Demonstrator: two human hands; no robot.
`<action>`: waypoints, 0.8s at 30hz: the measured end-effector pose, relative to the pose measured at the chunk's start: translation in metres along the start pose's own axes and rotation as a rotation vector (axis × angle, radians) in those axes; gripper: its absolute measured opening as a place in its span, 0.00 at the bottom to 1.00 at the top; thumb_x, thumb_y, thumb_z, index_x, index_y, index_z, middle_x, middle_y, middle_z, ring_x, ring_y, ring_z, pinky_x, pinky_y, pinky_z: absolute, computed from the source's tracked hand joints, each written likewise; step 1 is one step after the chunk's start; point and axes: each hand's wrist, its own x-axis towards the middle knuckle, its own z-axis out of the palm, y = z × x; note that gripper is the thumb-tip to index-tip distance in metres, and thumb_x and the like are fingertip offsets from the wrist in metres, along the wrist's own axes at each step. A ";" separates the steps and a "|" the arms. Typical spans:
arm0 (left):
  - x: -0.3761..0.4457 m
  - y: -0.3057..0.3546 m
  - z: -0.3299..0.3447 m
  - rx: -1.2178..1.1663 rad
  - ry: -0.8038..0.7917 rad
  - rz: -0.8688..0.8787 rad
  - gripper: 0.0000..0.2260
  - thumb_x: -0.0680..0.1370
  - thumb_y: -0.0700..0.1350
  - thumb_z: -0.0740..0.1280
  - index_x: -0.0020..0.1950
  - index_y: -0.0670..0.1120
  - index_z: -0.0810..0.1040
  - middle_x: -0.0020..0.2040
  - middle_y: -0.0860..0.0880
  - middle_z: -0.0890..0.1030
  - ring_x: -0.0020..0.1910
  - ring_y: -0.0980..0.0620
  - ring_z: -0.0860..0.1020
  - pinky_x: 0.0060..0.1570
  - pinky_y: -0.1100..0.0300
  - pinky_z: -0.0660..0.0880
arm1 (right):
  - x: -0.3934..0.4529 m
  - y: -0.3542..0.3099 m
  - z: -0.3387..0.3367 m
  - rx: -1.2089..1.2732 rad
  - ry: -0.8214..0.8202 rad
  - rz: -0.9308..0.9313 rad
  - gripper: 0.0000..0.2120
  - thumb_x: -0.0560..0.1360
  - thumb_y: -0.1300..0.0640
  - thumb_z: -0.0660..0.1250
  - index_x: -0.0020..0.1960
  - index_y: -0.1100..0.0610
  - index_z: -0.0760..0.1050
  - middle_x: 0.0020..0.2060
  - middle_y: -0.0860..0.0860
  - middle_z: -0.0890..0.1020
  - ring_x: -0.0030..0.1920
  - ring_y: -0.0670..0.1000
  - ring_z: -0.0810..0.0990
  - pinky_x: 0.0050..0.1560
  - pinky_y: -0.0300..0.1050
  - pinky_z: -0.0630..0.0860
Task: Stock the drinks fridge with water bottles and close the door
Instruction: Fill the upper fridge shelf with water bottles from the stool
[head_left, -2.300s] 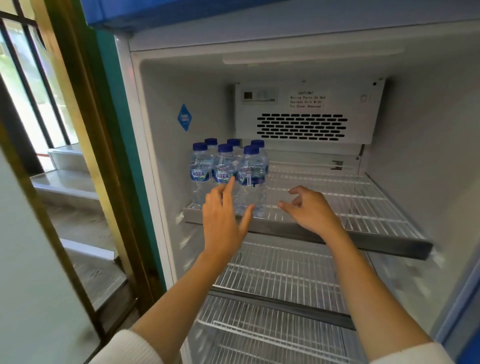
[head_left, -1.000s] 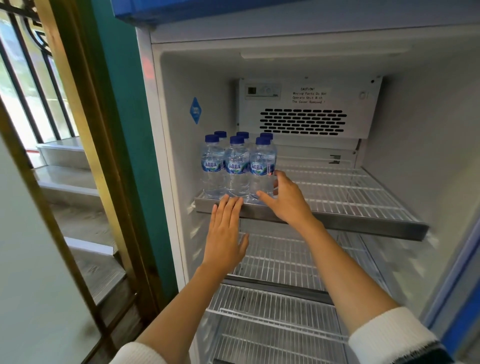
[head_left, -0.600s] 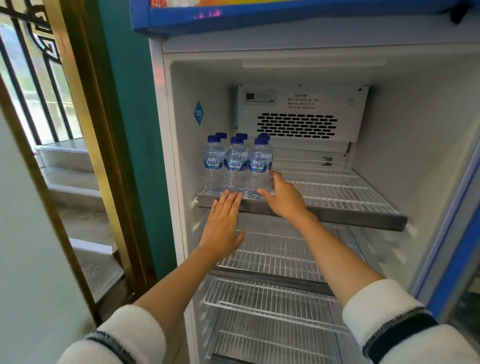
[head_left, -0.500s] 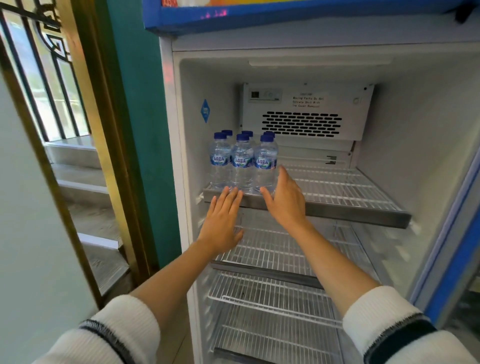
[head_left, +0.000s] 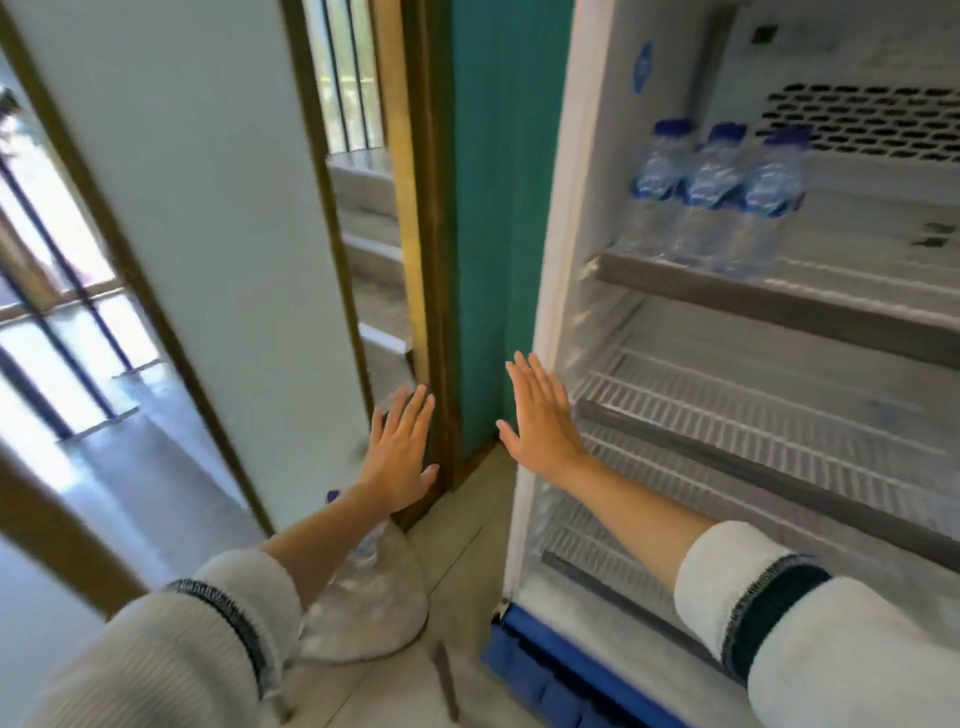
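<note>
Both hands are held out flat with fingers spread and hold nothing: the left hand (head_left: 400, 452) hovers low in front of the brown door frame (head_left: 434, 291), and the right hand (head_left: 540, 421) hovers beside it at the left front edge of the open fridge (head_left: 558, 270). Up and to the right of the right hand, well apart from it, the water bottles (head_left: 714, 200) stand upright in a tight group at the left end of the top shelf (head_left: 779, 306). Below the left forearm, a clear plastic pack (head_left: 369, 608) of more bottles lies on the floor, blurred and partly hidden.
</note>
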 end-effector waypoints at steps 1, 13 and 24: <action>-0.013 -0.015 0.008 -0.028 -0.021 -0.040 0.41 0.78 0.54 0.64 0.79 0.45 0.40 0.79 0.47 0.38 0.77 0.45 0.35 0.75 0.43 0.39 | -0.002 -0.010 0.013 0.039 -0.043 0.003 0.37 0.78 0.51 0.64 0.78 0.58 0.48 0.78 0.54 0.49 0.78 0.53 0.44 0.77 0.57 0.48; -0.167 -0.126 0.094 -0.194 -0.182 -0.625 0.39 0.75 0.57 0.68 0.79 0.45 0.52 0.79 0.44 0.50 0.78 0.42 0.48 0.74 0.43 0.52 | -0.031 -0.107 0.156 0.312 -0.592 0.040 0.40 0.78 0.53 0.65 0.79 0.53 0.42 0.78 0.53 0.54 0.77 0.55 0.54 0.74 0.53 0.58; -0.189 -0.154 0.175 -0.355 -0.281 -0.940 0.38 0.74 0.53 0.71 0.78 0.46 0.56 0.78 0.45 0.56 0.77 0.45 0.55 0.75 0.50 0.56 | -0.008 -0.118 0.274 0.316 -0.926 0.201 0.39 0.78 0.54 0.65 0.79 0.53 0.43 0.76 0.55 0.58 0.73 0.57 0.63 0.69 0.53 0.67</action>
